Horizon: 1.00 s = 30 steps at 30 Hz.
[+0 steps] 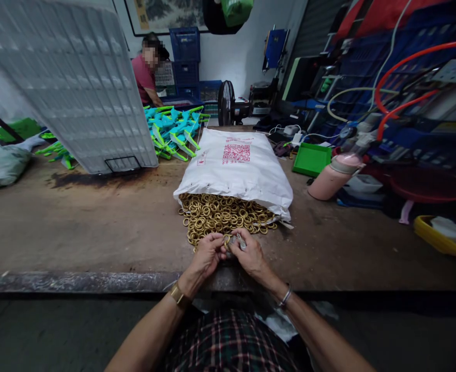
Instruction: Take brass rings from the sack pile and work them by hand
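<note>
Left hand (208, 254) has a gold ring (227, 242) pinched at the fingertips, and the right hand (252, 257) is right beside it, fingers closed on some small silvery thing (242, 243), too tiny to make out tbh. Both are at the near edge of a heap of gold rings (218, 214) spilling from the open end of a white sack (208, 157) that's lying on the brown worktop (96, 232). Green tray (312, 159) and pink bottle (331, 181) are over to the sack's right.
</note>
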Motion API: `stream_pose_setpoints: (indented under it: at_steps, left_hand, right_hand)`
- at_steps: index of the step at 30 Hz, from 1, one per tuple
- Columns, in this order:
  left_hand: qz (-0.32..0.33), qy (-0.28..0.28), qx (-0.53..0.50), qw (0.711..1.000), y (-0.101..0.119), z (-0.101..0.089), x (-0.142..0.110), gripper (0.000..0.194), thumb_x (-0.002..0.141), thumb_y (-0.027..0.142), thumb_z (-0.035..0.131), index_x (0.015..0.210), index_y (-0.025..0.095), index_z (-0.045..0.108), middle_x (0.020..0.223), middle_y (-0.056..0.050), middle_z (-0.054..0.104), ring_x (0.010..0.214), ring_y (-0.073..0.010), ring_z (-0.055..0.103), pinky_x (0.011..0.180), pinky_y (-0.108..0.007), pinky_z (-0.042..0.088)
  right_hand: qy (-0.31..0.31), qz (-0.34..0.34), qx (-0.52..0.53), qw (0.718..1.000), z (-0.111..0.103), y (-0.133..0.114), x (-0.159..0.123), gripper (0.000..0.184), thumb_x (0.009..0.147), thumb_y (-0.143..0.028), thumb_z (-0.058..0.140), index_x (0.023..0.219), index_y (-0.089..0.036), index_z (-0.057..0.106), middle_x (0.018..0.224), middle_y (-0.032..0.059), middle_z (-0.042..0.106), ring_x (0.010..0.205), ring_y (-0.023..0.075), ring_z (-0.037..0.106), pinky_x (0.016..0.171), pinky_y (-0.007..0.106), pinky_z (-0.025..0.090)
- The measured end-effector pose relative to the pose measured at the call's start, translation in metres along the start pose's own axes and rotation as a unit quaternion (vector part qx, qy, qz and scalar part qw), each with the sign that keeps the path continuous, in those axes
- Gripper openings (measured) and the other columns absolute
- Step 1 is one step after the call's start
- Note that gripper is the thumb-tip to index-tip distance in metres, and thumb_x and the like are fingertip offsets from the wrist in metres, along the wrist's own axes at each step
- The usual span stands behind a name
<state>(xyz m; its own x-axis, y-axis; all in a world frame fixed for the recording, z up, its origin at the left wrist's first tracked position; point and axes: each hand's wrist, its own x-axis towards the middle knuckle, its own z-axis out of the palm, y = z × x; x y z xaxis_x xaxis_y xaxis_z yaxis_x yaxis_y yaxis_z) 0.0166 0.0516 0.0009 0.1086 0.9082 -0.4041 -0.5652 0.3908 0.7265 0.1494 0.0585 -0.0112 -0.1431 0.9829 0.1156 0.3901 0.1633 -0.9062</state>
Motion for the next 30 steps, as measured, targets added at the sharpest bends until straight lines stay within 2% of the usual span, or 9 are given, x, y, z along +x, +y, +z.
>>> stream_pose_setpoints:
  at_steps: [3,6,9,12,15,19,21,25,30]
  left_hand:
    - [-0.012,-0.011,0.002,1.0,0.001,0.001,-0.001,0.02,0.058,0.018,0.071,0.07,0.011,0.057,0.052,0.004,0.052,0.043,-0.0043,0.045,0.039,-0.015,0.035]
    - [-0.024,-0.023,0.005,0.999,0.002,0.001,-0.003,0.016,0.059,0.016,0.068,0.072,0.01,0.06,0.054,0.004,0.052,0.043,-0.0034,0.044,0.038,-0.014,0.034]
    - [-0.036,-0.03,0.014,0.999,0.003,0.002,-0.005,0.017,0.06,0.016,0.068,0.074,0.01,0.06,0.055,0.004,0.052,0.043,-0.0029,0.044,0.038,-0.014,0.035]
    - [-0.036,-0.019,0.033,0.999,0.002,0.004,-0.006,0.022,0.059,0.021,0.07,0.076,0.014,0.058,0.054,0.005,0.051,0.04,-0.0039,0.044,0.037,-0.015,0.037]
    - [-0.007,-0.027,0.066,0.997,-0.001,0.005,-0.008,0.03,0.064,0.035,0.068,0.084,0.016,0.057,0.06,0.003,0.056,0.04,-0.0054,0.047,0.034,-0.016,0.037]
    - [0.022,-0.068,0.13,0.989,-0.004,0.005,-0.013,0.039,0.068,0.051,0.063,0.08,0.015,0.056,0.058,0.002,0.055,0.041,-0.0065,0.05,0.033,-0.015,0.036]
    - [0.024,-0.079,0.139,0.987,-0.005,0.004,-0.015,0.04,0.066,0.051,0.065,0.078,0.014,0.056,0.054,0.003,0.052,0.04,-0.0059,0.048,0.034,-0.015,0.037]
    - [0.01,-0.079,0.093,0.992,-0.005,0.001,-0.016,0.04,0.064,0.048,0.069,0.073,0.012,0.055,0.06,0.001,0.055,0.043,-0.0047,0.048,0.036,-0.015,0.04]
    - [0.014,-0.071,0.086,0.994,-0.006,-0.002,-0.017,0.038,0.065,0.046,0.069,0.073,0.014,0.051,0.061,0.002,0.057,0.042,-0.0044,0.048,0.036,-0.014,0.039]
  right_hand:
    - [-0.029,-0.045,-0.006,0.999,-0.002,-0.004,-0.002,0.025,0.078,-0.025,0.048,0.101,-0.02,0.056,0.076,-0.0002,0.062,0.067,0.0124,0.056,0.062,0.021,0.042]
    - [-0.055,-0.067,-0.021,0.996,-0.004,-0.006,-0.004,0.02,0.081,-0.025,0.046,0.095,-0.019,0.058,0.081,0.0016,0.063,0.071,0.0133,0.056,0.066,0.022,0.042]
    - [-0.056,-0.08,-0.051,0.994,-0.005,-0.004,-0.005,0.016,0.083,-0.027,0.045,0.089,-0.019,0.057,0.078,0.0018,0.062,0.069,0.0132,0.055,0.066,0.023,0.042]
    - [-0.056,-0.108,-0.075,0.99,-0.006,-0.002,-0.005,0.016,0.085,-0.03,0.044,0.085,-0.019,0.056,0.073,0.001,0.059,0.065,0.0127,0.053,0.063,0.022,0.04]
    - [-0.061,-0.115,-0.08,0.988,-0.008,-0.003,-0.005,0.017,0.086,-0.033,0.044,0.082,-0.02,0.054,0.069,0.0,0.056,0.061,0.012,0.05,0.06,0.022,0.038]
    - [-0.065,-0.088,-0.054,0.993,-0.01,-0.006,-0.005,0.021,0.085,-0.034,0.042,0.073,-0.02,0.05,0.063,-0.0016,0.051,0.058,0.0112,0.045,0.056,0.022,0.035]
    - [-0.067,-0.064,-0.015,0.996,-0.01,-0.006,-0.004,0.024,0.085,-0.037,0.042,0.07,-0.019,0.049,0.061,-0.0022,0.049,0.057,0.0109,0.044,0.055,0.022,0.035]
    - [-0.067,0.004,0.076,0.995,-0.009,-0.002,-0.002,0.024,0.081,-0.039,0.048,0.068,-0.018,0.051,0.06,-0.0027,0.049,0.057,0.0101,0.044,0.056,0.022,0.037]
    - [-0.068,0.107,0.173,0.977,-0.008,-0.002,-0.003,0.027,0.076,-0.045,0.051,0.067,-0.019,0.047,0.047,-0.0084,0.036,0.041,0.0068,0.03,0.042,0.021,0.028]
